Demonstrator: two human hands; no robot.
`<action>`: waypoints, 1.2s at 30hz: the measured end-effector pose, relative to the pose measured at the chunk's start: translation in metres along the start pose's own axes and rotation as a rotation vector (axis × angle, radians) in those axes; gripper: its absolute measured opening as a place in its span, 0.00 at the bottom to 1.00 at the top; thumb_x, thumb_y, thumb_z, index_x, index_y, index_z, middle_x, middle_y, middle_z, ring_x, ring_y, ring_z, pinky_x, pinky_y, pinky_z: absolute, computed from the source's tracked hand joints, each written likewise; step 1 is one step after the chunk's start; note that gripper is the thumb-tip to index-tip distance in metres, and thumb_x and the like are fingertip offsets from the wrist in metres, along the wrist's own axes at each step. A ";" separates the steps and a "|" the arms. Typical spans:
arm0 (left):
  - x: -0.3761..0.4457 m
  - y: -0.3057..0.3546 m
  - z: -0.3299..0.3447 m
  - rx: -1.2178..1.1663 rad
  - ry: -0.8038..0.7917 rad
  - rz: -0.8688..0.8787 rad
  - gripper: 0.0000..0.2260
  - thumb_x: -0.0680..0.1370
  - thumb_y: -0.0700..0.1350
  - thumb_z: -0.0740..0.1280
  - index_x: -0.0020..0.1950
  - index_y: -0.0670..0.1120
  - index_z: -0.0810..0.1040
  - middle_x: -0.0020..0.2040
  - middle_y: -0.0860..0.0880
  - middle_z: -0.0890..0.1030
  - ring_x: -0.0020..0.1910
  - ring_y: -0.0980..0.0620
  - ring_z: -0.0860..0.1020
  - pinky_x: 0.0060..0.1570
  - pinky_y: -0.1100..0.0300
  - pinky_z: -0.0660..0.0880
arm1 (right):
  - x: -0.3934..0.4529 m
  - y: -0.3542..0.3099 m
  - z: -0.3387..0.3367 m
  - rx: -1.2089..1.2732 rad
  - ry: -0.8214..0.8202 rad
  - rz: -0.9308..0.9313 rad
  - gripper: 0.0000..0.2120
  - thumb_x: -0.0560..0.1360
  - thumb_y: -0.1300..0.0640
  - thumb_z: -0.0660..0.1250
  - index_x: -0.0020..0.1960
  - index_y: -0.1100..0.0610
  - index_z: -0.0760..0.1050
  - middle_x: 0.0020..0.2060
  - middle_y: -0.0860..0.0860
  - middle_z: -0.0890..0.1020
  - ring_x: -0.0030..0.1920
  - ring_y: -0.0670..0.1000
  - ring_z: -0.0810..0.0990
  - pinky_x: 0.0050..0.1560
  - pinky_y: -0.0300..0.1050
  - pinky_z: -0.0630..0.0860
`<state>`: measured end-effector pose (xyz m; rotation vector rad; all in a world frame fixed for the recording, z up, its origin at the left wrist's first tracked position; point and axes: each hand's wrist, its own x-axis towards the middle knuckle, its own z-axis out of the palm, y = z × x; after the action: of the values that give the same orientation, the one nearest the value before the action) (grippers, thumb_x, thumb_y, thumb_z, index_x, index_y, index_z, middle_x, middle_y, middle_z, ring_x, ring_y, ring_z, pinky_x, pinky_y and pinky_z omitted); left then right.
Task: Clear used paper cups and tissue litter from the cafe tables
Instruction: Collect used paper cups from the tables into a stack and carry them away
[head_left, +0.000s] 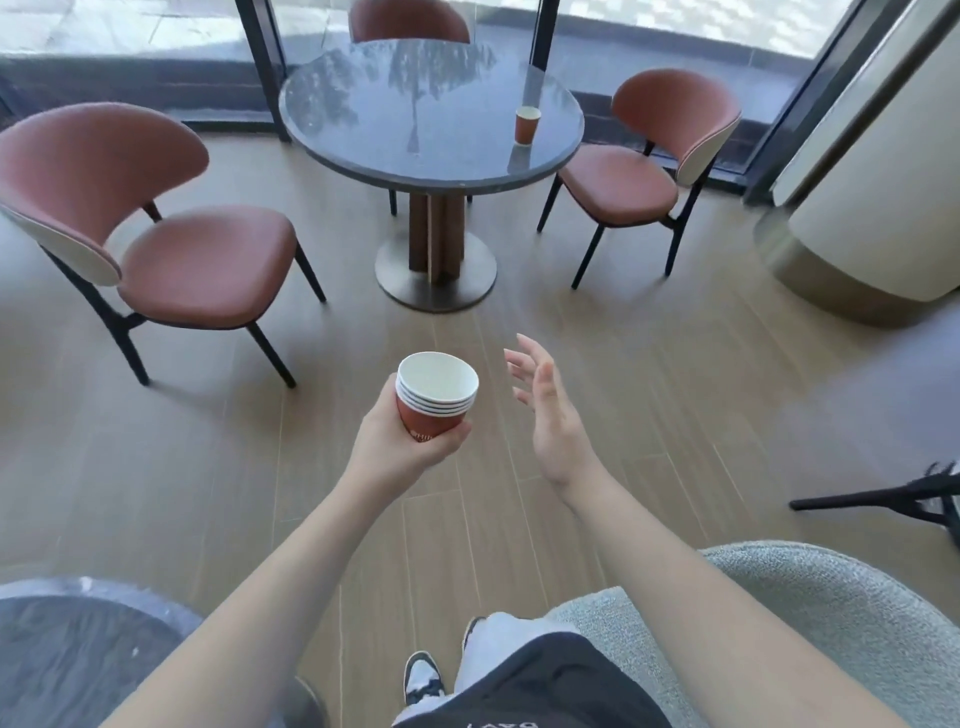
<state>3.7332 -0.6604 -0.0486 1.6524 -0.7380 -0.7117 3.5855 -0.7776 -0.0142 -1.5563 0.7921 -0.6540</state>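
Left hand (400, 441) grips the stack (435, 395), right hand (550, 410) with fingers (519, 358) spread and empty; collecting continues, next reaching the cup (527, 124) on the far surface (415, 130).

three rust chairs (197, 265) | grey armchair (810, 613) | wood-plank floor (675, 364)

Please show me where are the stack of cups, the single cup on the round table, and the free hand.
stack of cups (435, 397): head view, white nested rims.
single cup (527, 126): head view, red side wall.
right hand (550, 415): head view, open palm.
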 end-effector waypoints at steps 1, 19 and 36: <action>0.014 0.003 0.006 -0.003 -0.011 0.006 0.27 0.62 0.58 0.80 0.58 0.62 0.76 0.45 0.62 0.83 0.42 0.59 0.80 0.43 0.57 0.77 | 0.011 0.002 -0.004 0.004 0.012 0.005 0.33 0.79 0.34 0.45 0.77 0.48 0.63 0.69 0.46 0.74 0.71 0.41 0.71 0.76 0.51 0.65; 0.313 0.073 0.122 0.045 -0.079 0.040 0.24 0.64 0.56 0.80 0.56 0.64 0.76 0.43 0.63 0.83 0.39 0.63 0.80 0.37 0.67 0.75 | 0.299 0.022 -0.126 -0.023 0.024 0.066 0.30 0.82 0.36 0.44 0.78 0.48 0.61 0.72 0.48 0.72 0.74 0.44 0.67 0.77 0.53 0.62; 0.571 0.076 0.121 0.093 -0.069 0.021 0.25 0.63 0.58 0.80 0.57 0.62 0.76 0.45 0.66 0.83 0.42 0.65 0.82 0.36 0.65 0.79 | 0.575 0.006 -0.120 -0.073 -0.016 0.071 0.28 0.83 0.41 0.55 0.80 0.48 0.57 0.74 0.46 0.69 0.70 0.38 0.67 0.68 0.31 0.62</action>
<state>3.9859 -1.1920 -0.0370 1.7080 -0.8475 -0.7318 3.8410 -1.3066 -0.0217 -1.5899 0.8632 -0.5653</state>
